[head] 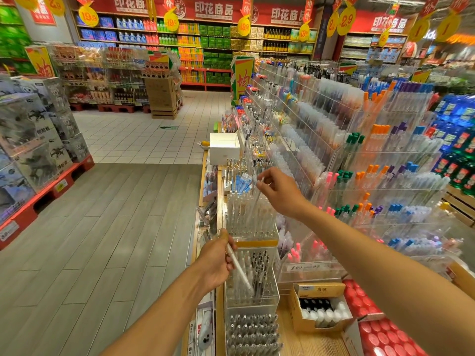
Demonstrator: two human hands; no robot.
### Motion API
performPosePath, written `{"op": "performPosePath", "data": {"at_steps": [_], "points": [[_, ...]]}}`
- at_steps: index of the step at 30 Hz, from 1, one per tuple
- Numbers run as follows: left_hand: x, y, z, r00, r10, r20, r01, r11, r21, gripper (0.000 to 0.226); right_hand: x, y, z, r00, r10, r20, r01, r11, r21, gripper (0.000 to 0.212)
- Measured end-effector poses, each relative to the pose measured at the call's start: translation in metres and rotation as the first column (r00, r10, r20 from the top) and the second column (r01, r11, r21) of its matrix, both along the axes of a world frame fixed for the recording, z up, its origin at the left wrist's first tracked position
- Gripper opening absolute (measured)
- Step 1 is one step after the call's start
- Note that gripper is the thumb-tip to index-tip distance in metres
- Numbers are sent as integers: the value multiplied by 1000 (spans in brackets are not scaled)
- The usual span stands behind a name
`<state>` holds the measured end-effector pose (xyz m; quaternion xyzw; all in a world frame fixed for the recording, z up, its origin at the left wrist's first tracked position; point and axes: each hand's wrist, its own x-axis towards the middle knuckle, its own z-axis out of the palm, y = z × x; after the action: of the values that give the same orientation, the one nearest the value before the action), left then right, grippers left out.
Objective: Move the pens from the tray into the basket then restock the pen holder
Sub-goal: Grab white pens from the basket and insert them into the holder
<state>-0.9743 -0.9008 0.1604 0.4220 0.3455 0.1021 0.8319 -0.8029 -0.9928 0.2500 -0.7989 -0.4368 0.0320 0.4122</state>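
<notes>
1. Hidden or unclear: the tiered acrylic racks (359, 155) at right are motion-blurred; their pens read only as coloured caps. Price-label text on the rack front is not legible. No basket can be made out. The clear holder nearest the camera (253, 332) is cut off by the bottom edge.
2. Containers: a row of clear acrylic holders runs along the wooden bench (305, 343).
   - The far pen holder (250, 214) carries upright clear-barrelled pens.
   - The middle pen holder (257, 276) carries upright dark and clear pens.
   - The nearest holder carries grey-capped pens.
   - An open yellow cardboard box (321, 308) beside the holders contains black-and-white items lying flat; their type cannot be determined.
   - A white open box (224, 147) stands further along the bench; its contents are not visible.
3. Left hand (216, 263): fingers curled around 1 white pen (239, 268). The pen is tilted, its lower tip down among the pens of the middle pen holder.
4. Right hand (280, 191): thumb and forefinger pinch the top of 1 thin clear pen (257, 199), which slants down into the far pen holder. The remaining fingers are loosely curled.
5. Both hands are well apart, each clamped on its own pen, both forearms bare.
</notes>
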Motion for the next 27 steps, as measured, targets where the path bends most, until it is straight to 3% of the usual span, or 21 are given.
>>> {"op": "performPosePath", "data": {"at_steps": [3, 7, 15, 21, 27], "points": [[0, 4, 3, 999, 13, 43, -13, 1000, -13, 32, 4, 0, -12, 992, 30, 126, -22, 998, -61, 5], [2, 11, 5, 997, 47, 66, -53, 994, 94, 27, 5, 2, -26, 979, 55, 197, -27, 989, -145, 6], [11, 36, 15, 981, 159, 113, -191, 902, 388, 13, 5, 4, -26, 973, 31, 227, -13, 997, -80, 14], [16, 39, 21, 978, 174, 112, -206, 776, 596, 11, 7, 6, -25, 968, 35, 249, -12, 995, -96, 14], [22, 35, 27, 992, 71, 102, -124, 635, 762, 9, 1, 8, -33, 934, 118, 338, -50, 978, -204, 14]]}}
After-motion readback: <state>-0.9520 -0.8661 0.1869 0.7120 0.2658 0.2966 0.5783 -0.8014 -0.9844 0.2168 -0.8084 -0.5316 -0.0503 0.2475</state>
